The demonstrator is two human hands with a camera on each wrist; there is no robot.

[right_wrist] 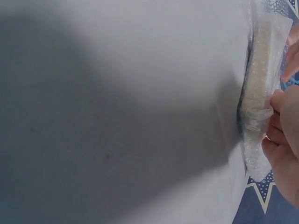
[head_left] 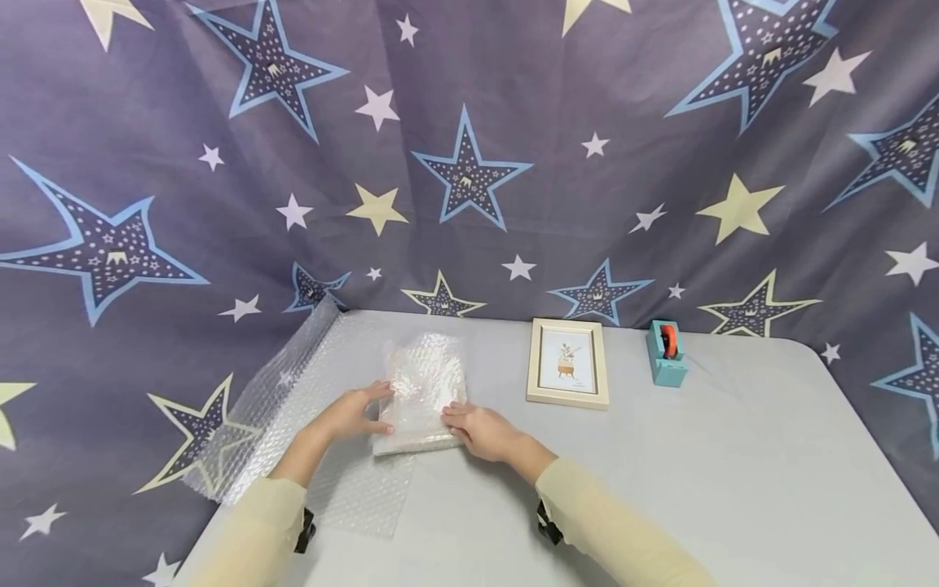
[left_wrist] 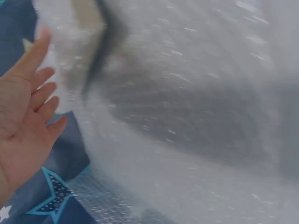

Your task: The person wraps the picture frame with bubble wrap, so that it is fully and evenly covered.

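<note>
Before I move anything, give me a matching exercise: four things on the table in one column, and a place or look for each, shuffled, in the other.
Things
1. wrapped packet
2. picture frame
3. tape dispenser
4. bubble wrap sheet

Places and looks
A. teal, with an orange-red roll
B. transparent, reaching past the left edge of the table
C. between the left hand and the right hand
D. pale border around a plant picture

Pairs: 1-C, 2-D, 3-A, 4-B
</note>
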